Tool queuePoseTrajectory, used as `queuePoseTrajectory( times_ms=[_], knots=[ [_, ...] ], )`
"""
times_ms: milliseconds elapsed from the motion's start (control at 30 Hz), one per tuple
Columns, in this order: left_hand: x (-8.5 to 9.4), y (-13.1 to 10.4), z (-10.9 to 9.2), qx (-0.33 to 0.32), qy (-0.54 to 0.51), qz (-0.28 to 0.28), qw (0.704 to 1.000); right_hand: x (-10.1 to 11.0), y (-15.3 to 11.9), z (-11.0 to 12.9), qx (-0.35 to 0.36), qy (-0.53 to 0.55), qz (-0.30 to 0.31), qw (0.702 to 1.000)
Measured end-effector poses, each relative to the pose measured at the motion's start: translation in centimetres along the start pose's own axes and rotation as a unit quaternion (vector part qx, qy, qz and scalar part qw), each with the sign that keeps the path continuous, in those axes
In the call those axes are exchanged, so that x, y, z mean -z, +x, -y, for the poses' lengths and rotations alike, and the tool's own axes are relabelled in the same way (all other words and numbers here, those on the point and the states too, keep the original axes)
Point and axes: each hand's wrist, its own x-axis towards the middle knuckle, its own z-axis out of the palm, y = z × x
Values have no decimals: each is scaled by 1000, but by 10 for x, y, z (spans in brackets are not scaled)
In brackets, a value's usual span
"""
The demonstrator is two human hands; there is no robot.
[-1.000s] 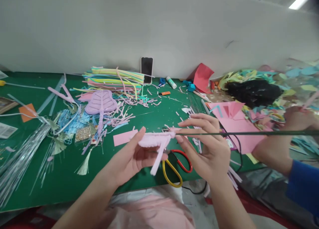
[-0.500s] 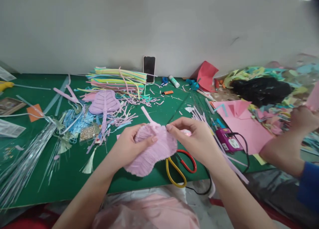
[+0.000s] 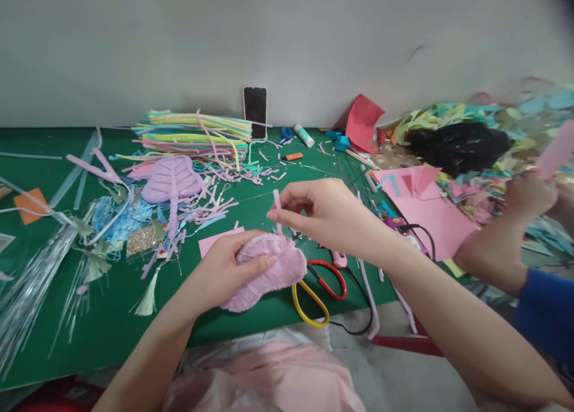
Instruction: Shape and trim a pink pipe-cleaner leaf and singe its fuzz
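A lilac, ribbed, leaf-shaped piece (image 3: 280,268) with a fuzzy edge, apparently made of pipe cleaners, hangs tilted above the table's front. My left hand (image 3: 226,265) grips its left side, thumb lying across the face. Just above its top edge, my right hand (image 3: 325,214) pinches a short lilac stem (image 3: 277,200) between thumb and fingers. The stem's lower end reaches the piece's top; the exact join is hard to see. Red-and-yellow-handled scissors (image 3: 334,278) lie below my right wrist. A finished-looking lilac leaf (image 3: 173,179) rests on the table at left.
Pipe cleaners (image 3: 197,128) are stacked at the back beside a leaning phone (image 3: 255,110). Silver strands (image 3: 40,298) and a tassel (image 3: 147,298) lie left. A glue stick (image 3: 304,135), orange lighter (image 3: 292,156) and pink paper (image 3: 443,220) lie beyond. Another person's hand (image 3: 529,194) holds pink paper at right.
My right hand has moved from the piece's upper right edge to its stem and now pinches it. The stem stands more upright, and the leaf piece is tipped flatter. The view has shifted slightly.
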Motion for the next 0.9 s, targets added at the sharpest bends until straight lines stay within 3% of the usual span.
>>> queuePoseTrajectory(
  times_ms=[100,267,400,567,900],
  knots=[
    [2,-1,2,14,12,9,1000,0,-3,2,0,22,33,999],
    [1,0,3,-4,31,-10,999,-3,-10,10,81,-36,60,994],
    [-1,-1,3,-10,28,-14,999,-4,-7,9,51,-74,36,995],
    [0,-5,3,-28,59,-4,998,-4,-1,6,23,-92,47,994],
    [-1,-8,8,-58,101,-42,992,-12,9,13,55,-77,79,992]
  ],
)
